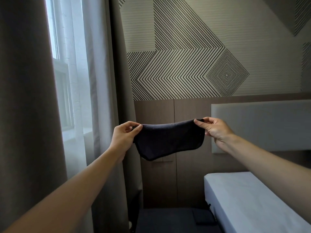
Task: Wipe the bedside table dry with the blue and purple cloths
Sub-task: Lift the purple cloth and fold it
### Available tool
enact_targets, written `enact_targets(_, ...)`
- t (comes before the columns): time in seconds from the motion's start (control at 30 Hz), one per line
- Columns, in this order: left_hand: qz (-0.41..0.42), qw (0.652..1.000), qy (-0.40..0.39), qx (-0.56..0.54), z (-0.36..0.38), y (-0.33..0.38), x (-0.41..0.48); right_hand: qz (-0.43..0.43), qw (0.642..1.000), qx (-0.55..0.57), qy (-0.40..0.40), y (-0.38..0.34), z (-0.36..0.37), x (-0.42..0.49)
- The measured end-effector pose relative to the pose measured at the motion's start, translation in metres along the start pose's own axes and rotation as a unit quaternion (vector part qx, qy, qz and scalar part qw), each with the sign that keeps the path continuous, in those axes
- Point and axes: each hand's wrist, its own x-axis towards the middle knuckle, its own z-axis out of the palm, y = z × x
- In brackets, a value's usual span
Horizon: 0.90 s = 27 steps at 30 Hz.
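Above the dark bedside surface [159, 219], we hold a dark cloth [170, 140] stretched in the air, our left hand [124, 135] pinching one top corner, our right hand [213, 130] the other.

A: From where does the one view look?
B: From your head, wide-angle, facing the striped wall [185, 47] ahead and tipped slightly down.
A: How near?
B: Close: your left hand [123, 137] and right hand [214, 130] reach mid-frame, the dark cloth [168, 138] between them; the bedside table [159, 222] shows only along the bottom edge.
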Motion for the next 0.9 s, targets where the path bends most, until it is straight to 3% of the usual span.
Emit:
enact_targets(0.07, -0.005, 1.000, 0.006, -0.008, -0.002, -0.001, 0.002, 0.009, 0.999, 0.048, -0.008, -0.006, -0.001, -0.003)
enact_targets(0.23, -0.009, 1.000, -0.015, -0.021, -0.006, 0.000, 0.001, 0.027, 0.968, 0.223, -0.114, -0.011, -0.008, -0.007)
enact_targets(0.33, -0.035, 0.993, -0.078, -0.080, -0.006, 0.001, -0.002, 0.041, 0.966, 0.226, -0.123, -0.017, -0.004, -0.011)
enact_targets(0.4, -0.102, 0.972, -0.118, -0.176, -0.004, -0.001, -0.006, 0.044, 0.969, 0.215, -0.109, -0.022, 0.001, -0.012)
enact_targets(0.47, -0.178, 0.939, -0.175, -0.238, -0.004, -0.001, -0.013, 0.045, 0.978, 0.179, -0.097, -0.026, 0.009, -0.014)
enact_targets(0.53, -0.233, 0.903, -0.276, -0.231, -0.003, 0.000, -0.020, 0.046, 0.987, 0.126, -0.084, -0.031, 0.019, -0.016)
enact_targets(0.67, -0.283, 0.817, -0.430, -0.259, 0.021, 0.006, -0.032, 0.066, 0.987, 0.083, -0.125, -0.039, 0.040, -0.020)
enact_targets(0.77, -0.253, 0.820, -0.458, -0.229, 0.044, 0.013, -0.040, 0.031, 0.988, -0.085, -0.121, -0.037, 0.046, -0.018)
enact_targets(0.83, -0.228, 0.830, -0.464, -0.208, 0.052, 0.020, -0.047, -0.008, 0.968, -0.223, -0.117, -0.031, 0.047, -0.018)
enact_targets(0.9, -0.202, 0.846, -0.455, -0.191, 0.056, 0.026, -0.050, -0.002, 0.953, -0.274, -0.127, -0.026, 0.045, -0.020)
